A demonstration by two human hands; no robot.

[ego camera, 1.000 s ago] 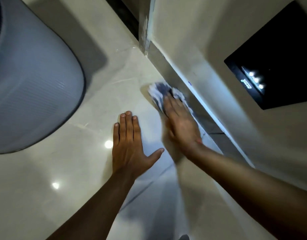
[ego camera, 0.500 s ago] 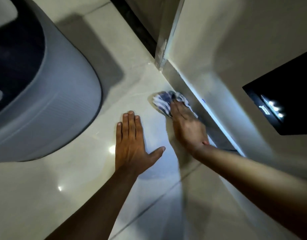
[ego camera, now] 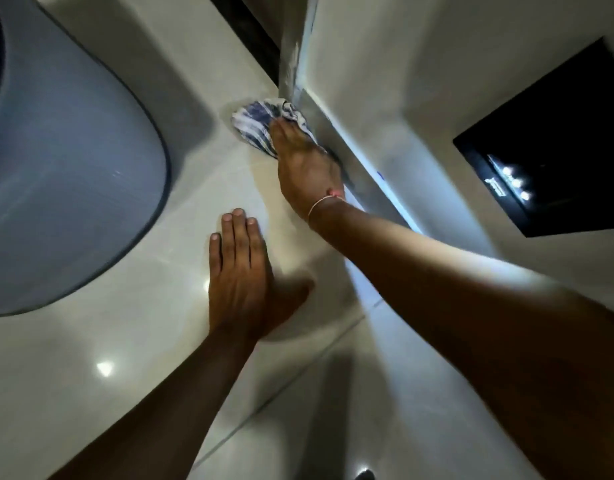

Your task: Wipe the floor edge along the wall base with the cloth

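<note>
A crumpled blue-and-white cloth (ego camera: 255,121) lies on the glossy pale floor tiles (ego camera: 142,341) right at the wall base (ego camera: 336,140), close to the wall's outer corner. My right hand (ego camera: 307,161) presses flat on the cloth, fingers stretched forward over it, a thin bracelet on the wrist. My left hand (ego camera: 241,275) rests palm down on the floor nearer to me, fingers together, holding nothing. The skirting strip runs diagonally from the corner toward the lower right.
A large grey rounded appliance (ego camera: 63,161) stands on the floor at the left. A black panel with small lights (ego camera: 554,150) is set in the wall at the right. A dark gap (ego camera: 250,26) runs past the wall corner at the top.
My right hand has pushed the cloth forward along the wall base, up to the wall corner. My left hand has stayed planted on the floor.
</note>
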